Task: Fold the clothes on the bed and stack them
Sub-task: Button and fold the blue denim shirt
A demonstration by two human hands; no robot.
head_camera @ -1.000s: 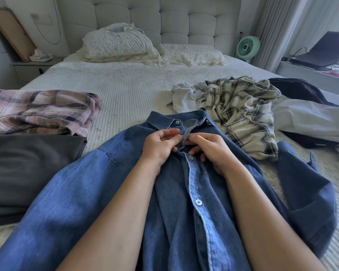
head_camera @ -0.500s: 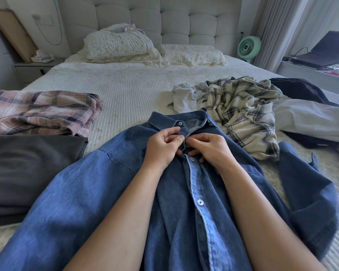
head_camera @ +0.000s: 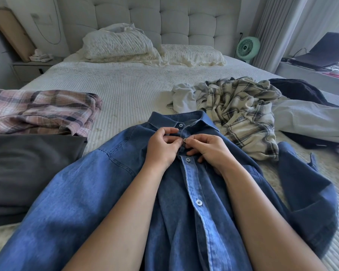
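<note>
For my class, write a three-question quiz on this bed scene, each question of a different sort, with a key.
1. True or false: both hands, left hand and right hand, pinch the denim shirt near its collar.
2. Which garment lies at the left of the bed, just beyond the grey garment? A) pink plaid shirt B) cream plaid shirt C) white garment
3. Fill in: the small green object beside the headboard is a ____.

Key: 1 true; 2 A; 3 fan.
</note>
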